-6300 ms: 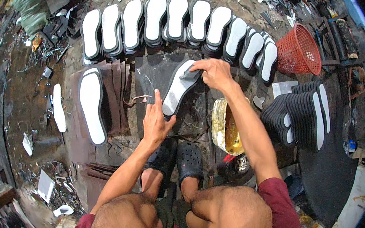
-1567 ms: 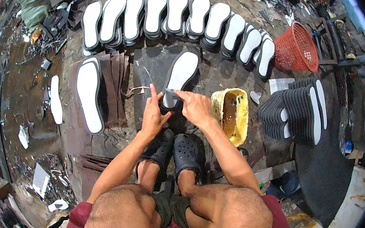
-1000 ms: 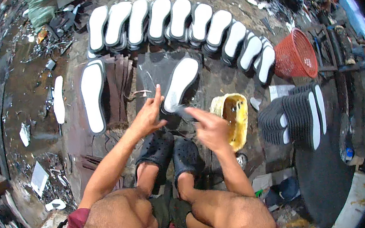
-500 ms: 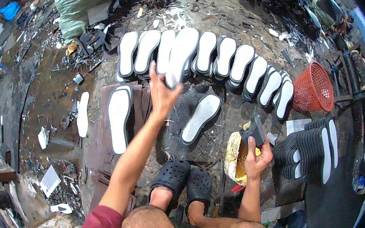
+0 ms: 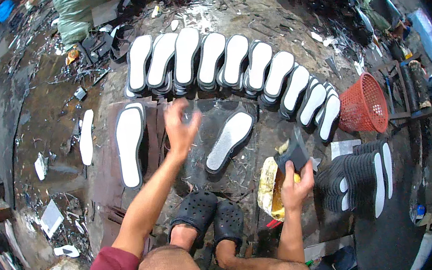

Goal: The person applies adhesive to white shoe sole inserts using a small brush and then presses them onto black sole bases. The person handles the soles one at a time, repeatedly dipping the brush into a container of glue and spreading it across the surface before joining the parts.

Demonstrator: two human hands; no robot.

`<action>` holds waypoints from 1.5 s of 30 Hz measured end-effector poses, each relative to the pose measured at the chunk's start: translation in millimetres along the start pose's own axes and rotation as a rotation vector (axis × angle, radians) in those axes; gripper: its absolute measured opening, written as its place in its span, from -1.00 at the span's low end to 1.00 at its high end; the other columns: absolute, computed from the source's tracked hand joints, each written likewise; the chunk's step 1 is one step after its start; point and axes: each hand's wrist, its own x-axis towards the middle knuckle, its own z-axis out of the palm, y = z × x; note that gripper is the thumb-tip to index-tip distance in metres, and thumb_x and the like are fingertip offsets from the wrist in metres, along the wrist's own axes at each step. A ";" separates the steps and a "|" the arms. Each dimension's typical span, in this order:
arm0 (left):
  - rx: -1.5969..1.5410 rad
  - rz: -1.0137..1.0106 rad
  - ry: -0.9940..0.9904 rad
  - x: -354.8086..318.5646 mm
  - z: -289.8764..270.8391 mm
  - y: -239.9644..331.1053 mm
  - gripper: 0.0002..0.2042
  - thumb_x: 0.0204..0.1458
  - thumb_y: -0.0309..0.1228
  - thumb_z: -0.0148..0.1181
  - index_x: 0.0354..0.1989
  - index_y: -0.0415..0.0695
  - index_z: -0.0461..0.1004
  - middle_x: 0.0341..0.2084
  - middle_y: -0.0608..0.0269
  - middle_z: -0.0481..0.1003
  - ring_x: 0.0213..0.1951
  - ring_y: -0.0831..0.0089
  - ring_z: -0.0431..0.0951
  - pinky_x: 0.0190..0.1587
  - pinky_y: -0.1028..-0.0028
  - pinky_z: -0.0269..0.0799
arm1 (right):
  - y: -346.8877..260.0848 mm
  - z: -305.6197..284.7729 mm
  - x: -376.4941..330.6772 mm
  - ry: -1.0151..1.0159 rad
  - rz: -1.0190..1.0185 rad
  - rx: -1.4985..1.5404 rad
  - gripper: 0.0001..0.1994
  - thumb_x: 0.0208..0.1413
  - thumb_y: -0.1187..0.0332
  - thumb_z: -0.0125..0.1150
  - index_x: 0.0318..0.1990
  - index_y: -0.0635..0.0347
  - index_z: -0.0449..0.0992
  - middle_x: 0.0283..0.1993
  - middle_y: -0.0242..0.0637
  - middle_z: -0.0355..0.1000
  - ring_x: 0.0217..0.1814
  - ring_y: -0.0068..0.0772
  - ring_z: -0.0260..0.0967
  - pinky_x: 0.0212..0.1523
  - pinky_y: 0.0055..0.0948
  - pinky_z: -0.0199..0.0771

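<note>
My left hand (image 5: 182, 127) hovers with spread fingers just below the arc of stacked shoe soles, holding nothing. The closest stack carries a white-topped sole (image 5: 187, 56) with a dark rim. A single sole (image 5: 229, 141), greyish white on top, lies slanted on a dark board to the right of that hand. My right hand (image 5: 296, 185) grips a dark, flat, wedge-shaped tool (image 5: 293, 152); its exact kind is unclear. Below the tool stands a cut-open yellowish container (image 5: 270, 190) with amber stuff inside. Another white-topped sole pair (image 5: 131, 146) lies left of my left forearm.
A red mesh basket (image 5: 363, 104) stands at the arc's right end. Stacks of dark soles (image 5: 345, 181) lie nearer on the right. A loose white insole (image 5: 87, 137) is on the left floor. Scraps surround a pale green sack (image 5: 77, 16) at the back.
My left hand has let go of a white-topped sole, which now lies on a stack in the arc, and has drawn back toward me. The right hand still holds the dark tool.
</note>
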 end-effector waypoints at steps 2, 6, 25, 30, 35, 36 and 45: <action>0.027 0.093 -0.269 -73.7 -8.1 10.6 -0.43 -0.13 -0.30 0.53 0.09 -0.16 0.46 0.13 -0.11 0.41 0.15 -0.07 0.39 0.21 0.13 0.35 | 1.0 16.8 21.7 0.041 -0.029 0.053 -0.63 0.21 0.54 0.21 0.16 0.42 0.42 0.02 -0.11 0.55 0.02 -0.32 0.52 0.06 -0.35 0.49; 0.098 0.008 -0.467 -133.9 -16.4 19.6 -0.39 -0.12 -0.31 0.52 0.15 -0.14 0.44 0.23 -0.11 0.31 0.18 -0.09 0.34 0.23 0.10 0.34 | 50.5 70.5 72.9 -0.231 0.008 0.001 -0.61 0.23 0.51 0.18 0.21 0.38 0.41 0.04 -0.06 0.54 0.05 -0.29 0.52 0.11 -0.35 0.47; 0.086 0.087 -0.335 -145.1 1.7 15.6 -0.41 -0.14 -0.32 0.54 0.14 -0.05 0.49 0.17 -0.10 0.35 0.07 -0.07 0.43 0.09 0.10 0.44 | 68.7 151.5 82.1 -0.488 -0.497 -0.701 -0.63 0.10 0.44 0.08 0.02 -0.20 0.63 -0.17 -0.32 0.64 -0.12 -0.13 0.60 -0.20 -0.04 0.61; 0.161 0.086 -0.400 -140.4 -2.9 24.6 -0.48 -0.09 -0.31 0.52 0.10 -0.07 0.55 0.05 -0.06 0.37 0.05 -0.03 0.42 0.06 0.16 0.44 | 83.6 149.6 70.9 -0.684 -0.548 -0.780 -0.63 0.07 0.46 0.13 0.03 -0.13 0.57 -0.19 -0.24 0.62 -0.13 -0.09 0.60 -0.23 -0.04 0.62; -0.102 -0.107 0.046 -118.8 -37.2 30.1 -0.85 0.13 -0.44 0.30 -0.16 -0.18 0.67 -0.28 0.15 0.44 -0.12 0.26 0.48 -0.04 0.35 0.41 | 67.3 149.3 -1.9 -0.789 -0.661 -0.714 -0.66 0.13 0.41 0.10 0.08 -0.02 0.51 -0.19 -0.25 0.61 -0.17 -0.13 0.59 -0.29 -0.12 0.63; -0.113 -0.101 0.114 -109.9 -49.0 33.6 -0.86 0.18 -0.48 0.24 -0.17 -0.23 0.66 -0.25 0.17 0.45 -0.11 0.29 0.47 -0.02 0.36 0.41 | 63.6 150.0 -19.9 -0.818 -0.686 -0.767 -0.68 0.15 0.38 0.10 0.06 -0.01 0.53 -0.19 -0.29 0.59 -0.16 -0.19 0.58 -0.29 -0.14 0.63; -0.229 -0.179 0.272 -88.0 -56.0 35.8 -0.70 0.23 -0.54 0.17 0.14 -0.24 0.50 -0.17 0.19 0.54 -0.18 0.45 0.52 -0.05 0.46 0.47 | 30.5 104.0 -55.3 -0.685 -0.459 -0.254 -0.63 0.01 0.49 0.26 0.03 0.03 0.58 -0.02 -0.26 0.61 -0.05 -0.23 0.61 -0.12 -0.21 0.60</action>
